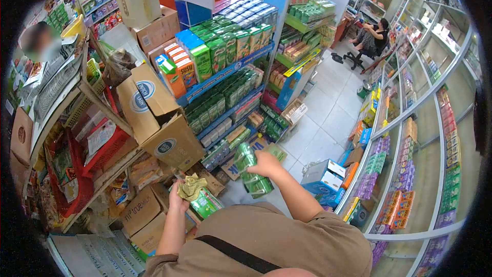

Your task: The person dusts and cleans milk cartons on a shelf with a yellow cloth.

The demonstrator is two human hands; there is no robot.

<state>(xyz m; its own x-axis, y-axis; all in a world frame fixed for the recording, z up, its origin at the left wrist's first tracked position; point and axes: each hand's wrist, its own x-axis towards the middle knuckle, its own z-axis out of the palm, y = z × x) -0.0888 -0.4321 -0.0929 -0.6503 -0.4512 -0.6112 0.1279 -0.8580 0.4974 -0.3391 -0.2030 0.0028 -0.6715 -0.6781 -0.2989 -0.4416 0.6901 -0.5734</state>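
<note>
My right hand [267, 164] is wrapped round a green pack of cartons [251, 174], held upright in front of my body. Lower and to the left, my left hand [178, 198] grips a crumpled yellowish cloth [192, 186]. Just under the cloth lies another green pack [206, 204], partly covered by it; whether my fingers also touch this pack cannot be made out. Beyond my hands stands a blue-edged shelf [230, 69] stacked with green, orange and blue carton packs.
An open Dutch Lady box [177, 141] stands left of the shelf. Red baskets [105, 149] sit on the left rack. Glass-fronted shelves [394, 128] line the right side, with a blue box [323, 177] on the floor. A person [376, 36] sits far back.
</note>
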